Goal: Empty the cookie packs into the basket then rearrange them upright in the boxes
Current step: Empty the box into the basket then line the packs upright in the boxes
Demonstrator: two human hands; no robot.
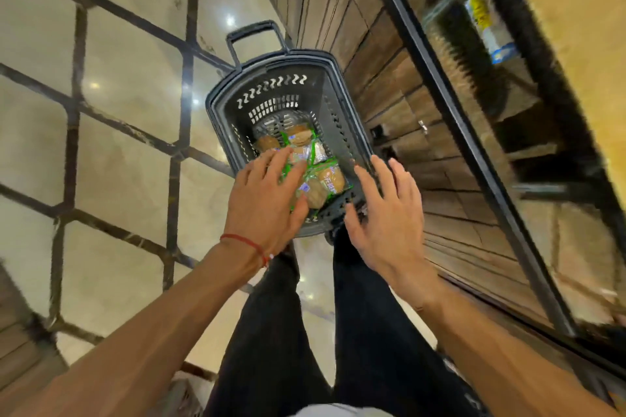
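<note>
Cookie packs (pixel 315 149) are lying loose in the basket (pixel 216 112); the left hand (pixel 264 193) is hanging over them, fingers spread, and the right hand (pixel 389 213) is spread, empty, over its near right corner.

1 head-worn wide-angle view looks steeply down past both forearms onto the basket (pixel 342 132) on the floor (pixel 118 132), close, with shelving along the right edge.
</note>
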